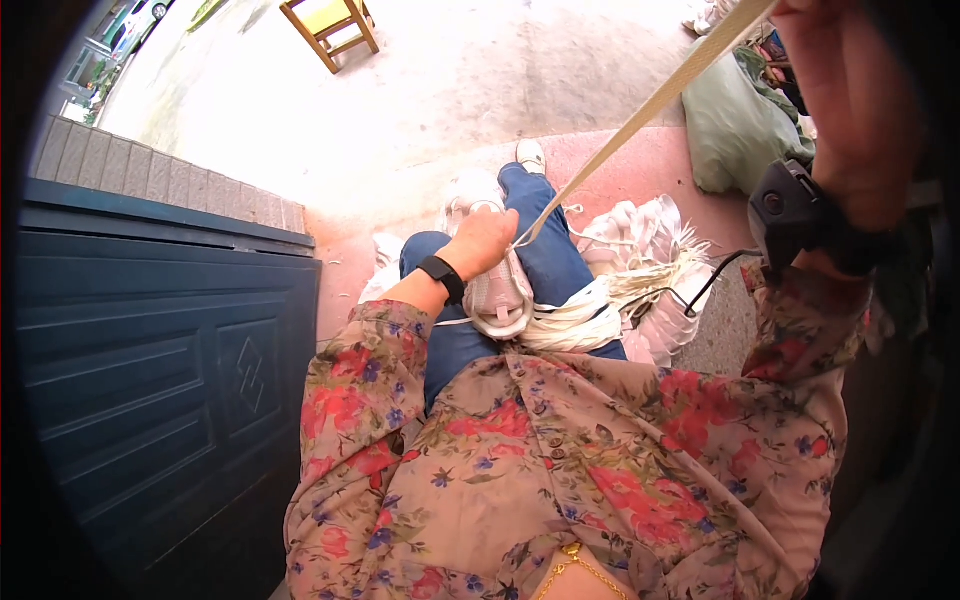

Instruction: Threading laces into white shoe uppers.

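Observation:
A pale pink and white sneaker (497, 300) lies on my lap, its heel toward me. My left hand (478, 245) is closed over the lacing area of the sneaker, hiding most of the eyelets. From beside its fingers a long cream shoelace (640, 122) runs taut up to the upper right. My right hand (845, 70), raised high at the right edge, is closed on the far end of that lace; its fingertips are partly cut off. A bundle of loose cream laces (580, 322) drapes over my right thigh next to the sneaker.
White and pinkish shoes (635, 228) lie heaped on the ground to the right of my legs. Beyond them slumps a grey-green sack (735, 125). A dark blue panelled door (170, 360) stands close on my left. A small wooden stool (333, 28) is farther ahead.

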Demonstrator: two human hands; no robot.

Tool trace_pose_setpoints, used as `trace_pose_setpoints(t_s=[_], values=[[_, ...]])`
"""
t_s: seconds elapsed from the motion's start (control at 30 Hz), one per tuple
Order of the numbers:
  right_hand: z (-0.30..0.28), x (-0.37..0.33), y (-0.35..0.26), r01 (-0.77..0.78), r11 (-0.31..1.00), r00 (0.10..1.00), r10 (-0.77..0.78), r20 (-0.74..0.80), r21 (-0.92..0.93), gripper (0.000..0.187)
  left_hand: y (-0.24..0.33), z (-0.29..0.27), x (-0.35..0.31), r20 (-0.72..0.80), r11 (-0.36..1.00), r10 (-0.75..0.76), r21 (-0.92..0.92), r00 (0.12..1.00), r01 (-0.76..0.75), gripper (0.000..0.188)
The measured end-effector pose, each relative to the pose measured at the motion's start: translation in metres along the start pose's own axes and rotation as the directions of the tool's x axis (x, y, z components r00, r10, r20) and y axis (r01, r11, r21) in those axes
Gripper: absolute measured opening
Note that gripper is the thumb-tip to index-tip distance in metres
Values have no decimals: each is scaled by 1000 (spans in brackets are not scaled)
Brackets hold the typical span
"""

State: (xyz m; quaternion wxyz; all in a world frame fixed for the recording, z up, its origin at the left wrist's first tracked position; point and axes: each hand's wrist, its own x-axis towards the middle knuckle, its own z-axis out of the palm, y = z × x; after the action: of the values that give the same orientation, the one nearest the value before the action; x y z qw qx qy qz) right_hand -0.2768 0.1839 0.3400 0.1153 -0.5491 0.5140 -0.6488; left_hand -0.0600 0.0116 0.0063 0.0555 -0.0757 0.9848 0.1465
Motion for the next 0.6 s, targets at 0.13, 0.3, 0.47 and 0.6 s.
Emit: trace_pose_setpoints(t_s=[0.13, 0.3, 0.47, 0.6], values=[[26, -9, 19, -119, 993, 987, 120, 103, -15, 25, -5, 0, 19, 101, 896, -169, -399, 981, 195, 28], [48, -14, 34, -198, 980, 965, 200, 168, -26, 25, -5, -11, 36, 277, 911, -131, -344, 952, 226, 33], [41, -8, 30, -166, 986, 975, 167, 145, -19, 25, -13, -23, 22, 248, 949, -78, -280, 966, 149, 38], [32, -5, 27, -132, 991, 985, 132, 112, -8, 25, -10, -14, 21, 320, 971, -74, -191, 944, 141, 36]])
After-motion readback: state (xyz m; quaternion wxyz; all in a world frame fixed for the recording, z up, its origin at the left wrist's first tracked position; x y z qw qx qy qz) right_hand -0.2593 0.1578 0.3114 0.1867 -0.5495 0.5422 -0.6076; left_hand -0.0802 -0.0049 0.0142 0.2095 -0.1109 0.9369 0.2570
